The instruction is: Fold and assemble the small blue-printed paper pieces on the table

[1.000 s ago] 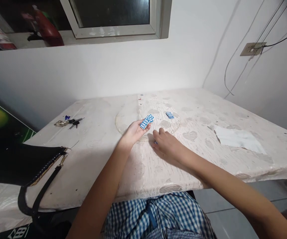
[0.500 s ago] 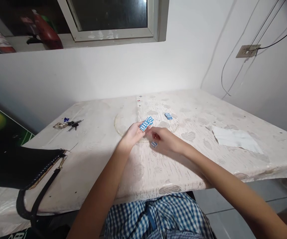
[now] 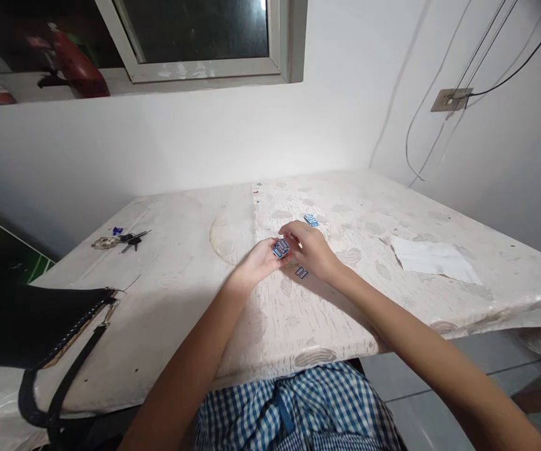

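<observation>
My left hand [image 3: 262, 258] is closed around a small stack of blue-edged cards [image 3: 280, 248], held just above the table. The curled fingers of my right hand [image 3: 309, 245] meet the stack from the right, at its upper edge; its thumb is partly hidden. Two of the same small cards [image 3: 301, 272] lie side by side on the table below my right hand. Beyond it rests a little pile of blue-and-white cards [image 3: 311, 220]. What is printed on them is too small to read.
A patterned plastic cloth covers the table [image 3: 176, 326]. To the left lie keys [image 3: 131, 240] and a black bag [image 3: 40, 326] with a strap. A white paper sheet [image 3: 434, 260] lies at right. Behind are a wall, a window [image 3: 195, 37] and a cabled socket [image 3: 451, 100].
The cards fanned out in my left hand are now gathered into a compact stack. My right hand has risen and come over to its edge. The view has shifted slightly.
</observation>
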`<state>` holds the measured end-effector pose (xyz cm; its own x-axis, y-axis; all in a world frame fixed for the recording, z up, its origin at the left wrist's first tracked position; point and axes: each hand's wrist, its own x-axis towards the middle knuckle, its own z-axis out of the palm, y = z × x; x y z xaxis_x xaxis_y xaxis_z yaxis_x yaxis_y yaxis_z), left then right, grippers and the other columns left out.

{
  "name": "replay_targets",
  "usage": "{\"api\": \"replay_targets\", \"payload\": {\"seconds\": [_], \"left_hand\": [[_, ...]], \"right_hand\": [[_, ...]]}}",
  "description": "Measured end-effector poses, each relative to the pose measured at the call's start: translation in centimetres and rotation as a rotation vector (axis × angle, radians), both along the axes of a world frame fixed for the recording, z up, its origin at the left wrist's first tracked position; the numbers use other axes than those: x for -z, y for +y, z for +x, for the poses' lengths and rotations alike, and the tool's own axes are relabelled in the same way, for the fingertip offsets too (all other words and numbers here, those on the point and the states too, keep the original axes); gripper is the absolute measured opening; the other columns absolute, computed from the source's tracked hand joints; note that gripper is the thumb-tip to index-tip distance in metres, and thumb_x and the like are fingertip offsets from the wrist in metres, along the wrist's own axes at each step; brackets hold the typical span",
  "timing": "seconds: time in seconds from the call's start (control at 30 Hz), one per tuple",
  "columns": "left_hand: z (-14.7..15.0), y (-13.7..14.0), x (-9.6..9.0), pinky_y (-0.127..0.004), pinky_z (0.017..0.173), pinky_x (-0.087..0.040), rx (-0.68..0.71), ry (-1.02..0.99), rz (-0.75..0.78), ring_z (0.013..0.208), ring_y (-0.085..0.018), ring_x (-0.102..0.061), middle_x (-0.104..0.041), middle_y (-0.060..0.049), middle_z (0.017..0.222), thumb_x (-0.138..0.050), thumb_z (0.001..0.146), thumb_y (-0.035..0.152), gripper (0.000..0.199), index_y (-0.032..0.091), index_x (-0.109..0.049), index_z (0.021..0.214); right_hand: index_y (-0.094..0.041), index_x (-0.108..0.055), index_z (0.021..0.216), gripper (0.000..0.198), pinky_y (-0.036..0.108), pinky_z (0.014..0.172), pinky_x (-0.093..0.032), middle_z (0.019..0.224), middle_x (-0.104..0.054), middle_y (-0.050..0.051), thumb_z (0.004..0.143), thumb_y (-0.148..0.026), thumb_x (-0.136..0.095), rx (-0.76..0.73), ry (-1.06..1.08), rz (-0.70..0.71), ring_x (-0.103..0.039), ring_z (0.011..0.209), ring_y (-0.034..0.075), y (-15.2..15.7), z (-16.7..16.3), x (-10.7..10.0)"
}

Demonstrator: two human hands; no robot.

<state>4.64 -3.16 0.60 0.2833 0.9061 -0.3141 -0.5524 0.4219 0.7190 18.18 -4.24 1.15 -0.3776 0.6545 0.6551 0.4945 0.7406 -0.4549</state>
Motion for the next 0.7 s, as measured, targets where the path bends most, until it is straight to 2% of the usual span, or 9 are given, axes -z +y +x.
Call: {"api": "replay_targets", "payload": {"seconds": [0.1,0.5,0.6,0.7], "left_hand": [[0.1,-0.2,0.0,-0.027,0.063,-0.050,0.053,0.018,0.044,0.058,-0.012,-0.056,-0.057,-0.003,0.063,-0.044,0.079,0.006,0.014,0.013,-0.054,0.074],[0.1,0.2,0.5,-0.023,0.059,-0.048,0.101,-0.015,0.091,0.053,-0.008,-0.050,-0.050,0.001,0.058,-0.046,0.076,0.002,0.016,0.013,-0.053,0.068],[0.1,0.1,0.1,-0.022,0.055,-0.047,0.074,0.012,0.072,0.054,-0.009,-0.052,-0.052,0.000,0.059,-0.044,0.077,0.001,0.018,0.013,-0.053,0.067],[0.0,0.0,-0.5,-0.021,0.052,-0.046,0.030,-0.008,0.017,0.058,-0.010,-0.054,-0.058,-0.005,0.068,-0.044,0.079,0.003,0.015,0.011,-0.056,0.074]], "right_hand": [[-0.016,-0.054,0.092,0.024,0.026,0.065,-0.035,0.083,-0.056,0.006,0.081,-0.007,-0.035,0.013,-0.073,0.027,-0.047,0.076,0.016,-0.2,-0.2,0.0],[-0.015,-0.054,0.093,0.024,0.029,0.070,-0.033,0.088,-0.054,0.008,0.078,-0.006,-0.037,0.027,-0.182,0.045,-0.045,0.080,0.019,-0.4,-1.0,0.7],[-0.017,-0.055,0.096,0.024,0.033,0.075,-0.031,0.095,-0.053,0.010,0.081,-0.009,-0.038,0.131,-0.184,0.123,-0.044,0.086,0.022,-0.6,-0.9,0.2],[-0.019,-0.054,0.099,0.024,0.037,0.079,-0.030,0.103,-0.053,0.011,0.083,-0.012,-0.038,0.296,-0.092,0.174,-0.044,0.094,0.024,-0.6,0.3,-1.1]]}}
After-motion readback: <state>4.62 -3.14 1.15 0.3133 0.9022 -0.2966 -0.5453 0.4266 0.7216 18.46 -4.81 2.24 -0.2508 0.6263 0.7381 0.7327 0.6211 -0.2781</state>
